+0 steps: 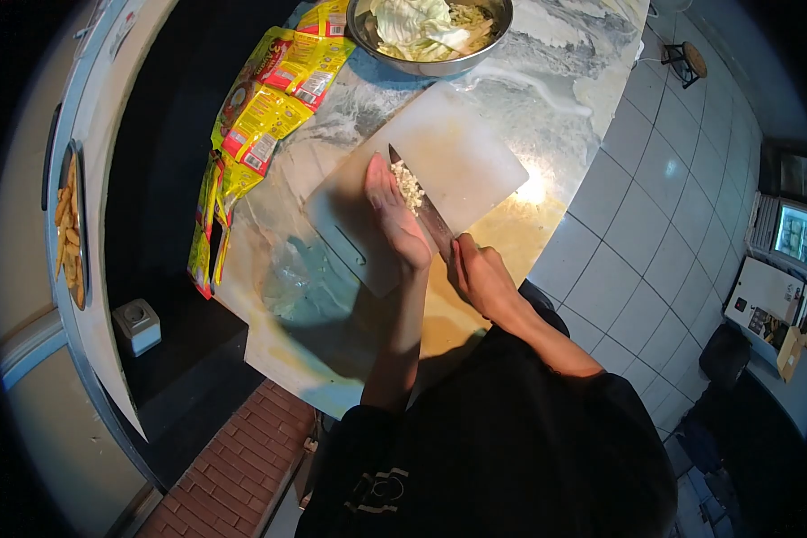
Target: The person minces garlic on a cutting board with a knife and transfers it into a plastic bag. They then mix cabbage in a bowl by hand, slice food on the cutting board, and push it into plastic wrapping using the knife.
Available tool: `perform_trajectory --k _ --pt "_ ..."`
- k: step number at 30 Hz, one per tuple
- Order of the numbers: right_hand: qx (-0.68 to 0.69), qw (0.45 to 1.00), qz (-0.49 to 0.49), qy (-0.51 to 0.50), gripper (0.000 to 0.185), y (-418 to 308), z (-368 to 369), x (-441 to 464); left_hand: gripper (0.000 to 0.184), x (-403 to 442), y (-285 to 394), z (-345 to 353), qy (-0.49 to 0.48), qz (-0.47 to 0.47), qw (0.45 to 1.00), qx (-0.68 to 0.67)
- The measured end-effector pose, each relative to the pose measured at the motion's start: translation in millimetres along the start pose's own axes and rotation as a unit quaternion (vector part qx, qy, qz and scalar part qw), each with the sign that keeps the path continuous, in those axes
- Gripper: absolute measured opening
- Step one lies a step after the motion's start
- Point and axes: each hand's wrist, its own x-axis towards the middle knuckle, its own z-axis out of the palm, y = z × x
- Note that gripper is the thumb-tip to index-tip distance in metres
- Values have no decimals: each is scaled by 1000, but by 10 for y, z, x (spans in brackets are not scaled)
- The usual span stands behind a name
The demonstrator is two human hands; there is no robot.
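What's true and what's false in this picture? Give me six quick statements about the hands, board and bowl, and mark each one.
1. The right hand grips a knife. True.
2. Both hands are closed. False: the left hand is open.
3. Chopped pieces lie on the cutting board. True.
4. Pale leaves show in the bowl. True.
5. The bowl sits on the board. False: it stands on the table.
6. Nothing lies left of the board. False: yellow packets do.

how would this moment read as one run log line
right hand: gripping knife | left hand: open beside chopped white pieces | metal bowl: beyond cutting board
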Motion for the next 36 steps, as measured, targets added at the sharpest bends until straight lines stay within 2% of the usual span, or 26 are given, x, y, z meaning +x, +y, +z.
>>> perform_trajectory --k 7,10,12,13,15,17,19,22,25,27,28,30,31,33,35,36 --pt "59 998 12 0 21 15 -110 46 65 28 91 -77 47 -46 998 -11" --pt "74 997 2 5 21 67 -146 65 58 35 153 -98 87 -69 993 -28" --pt "81 997 -7 10 21 91 -186 82 47 20 212 -111 114 -60 992 -7" --pt "77 997 -8 8 21 84 -221 89 47 12 217 -147 115 -60 992 -7" --pt "73 997 -10 4 21 60 -310 112 42 -1 214 -244 83 -7 988 130" --pt "40 997 28 -54 23 43 -412 135 41 -28 218 -317 81 4 988 134" --pt "33 998 15 -59 24 85 -467 160 41 -53 275 -384 80 17 987 138" --pt "15 997 7 -75 26 122 -570 205 39 -109 366 -460 70 -32 986 151" --pt "-22 995 -25 -90 27 171 -677 261 32 -153 446 -510 48 -16 985 162" --pt "-33 992 -44 -110 27 206 -755 312 24 -216 560 -550 -11 -69 984 161" --pt "-45 989 -59 -126 27 220 -794 339 24 -239 702 -544 -9 -67 984 162" --pt "-54 987 -69 -136 27 206 -887 395 19 -288 1099 -543 -155 -183 932 270" --pt "-79 982 -68 -155 28 182 -942 424 19 -296 1309 -533 -153 -183 933 270" --pt "-117 972 -76 -190 28 93 -1062 498 22 -312 1674 -589 -255 -175 895 322" --pt "-128 965 -96 -206 28 40 -1163 576 31 -353 1867 -829 -192 -139 930 282" --pt "-138 959 -115 -219 28 -8 -1216 626 31 -321 1940 -943 -189 -138 930 284"
